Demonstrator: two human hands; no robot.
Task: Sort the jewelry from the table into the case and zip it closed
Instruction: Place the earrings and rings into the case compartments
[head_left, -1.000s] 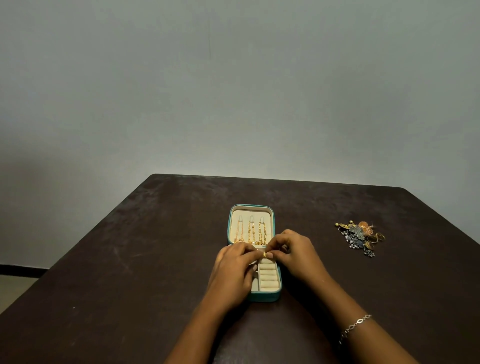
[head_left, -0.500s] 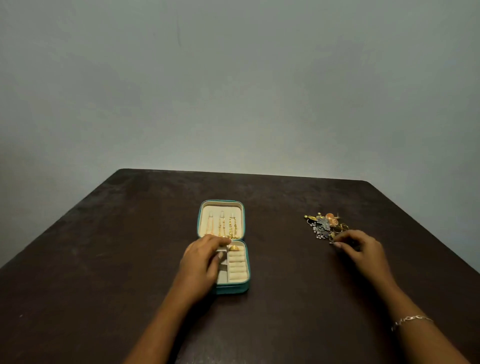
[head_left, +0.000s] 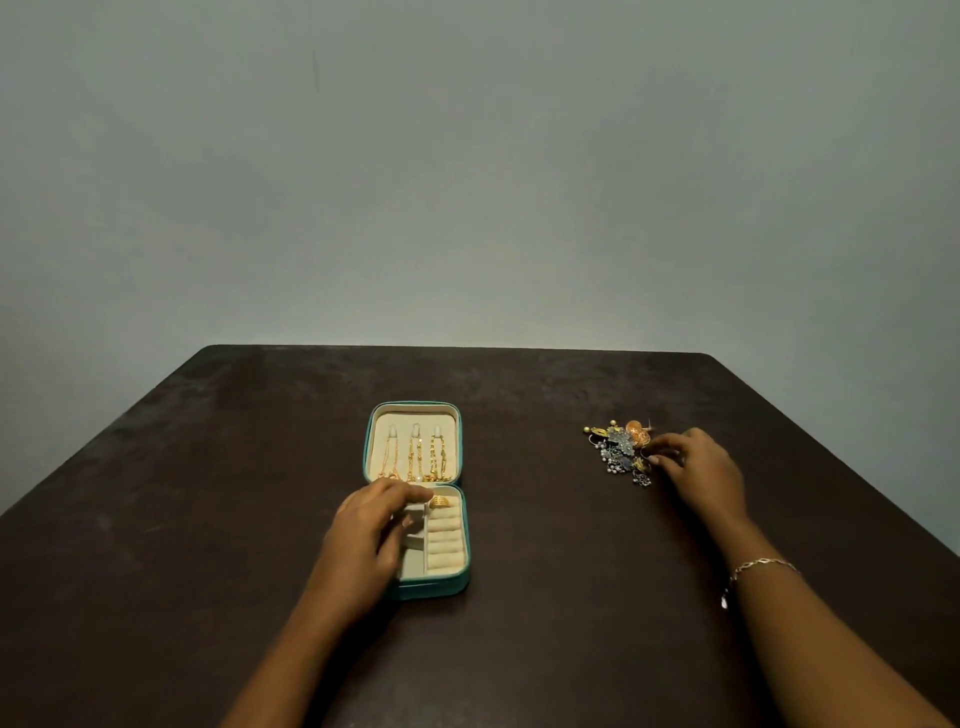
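The teal jewelry case lies open mid-table. Its cream lid holds three gold chains. A gold ring sits at the top of the ring rolls in the base. My left hand rests with relaxed fingers over the left compartments of the base and hides them. To the right lies a pile of mixed jewelry in silver, gold and orange. My right hand is at the pile's right edge, thumb and forefinger pinching a small piece there.
The dark brown table ends at a plain grey wall behind. A thin bracelet is on my right wrist. Nothing else lies on the table.
One second ago both hands set the ring at the case. My right hand has since moved right to the jewelry pile and its fingers have closed there. My left hand stayed on the case.
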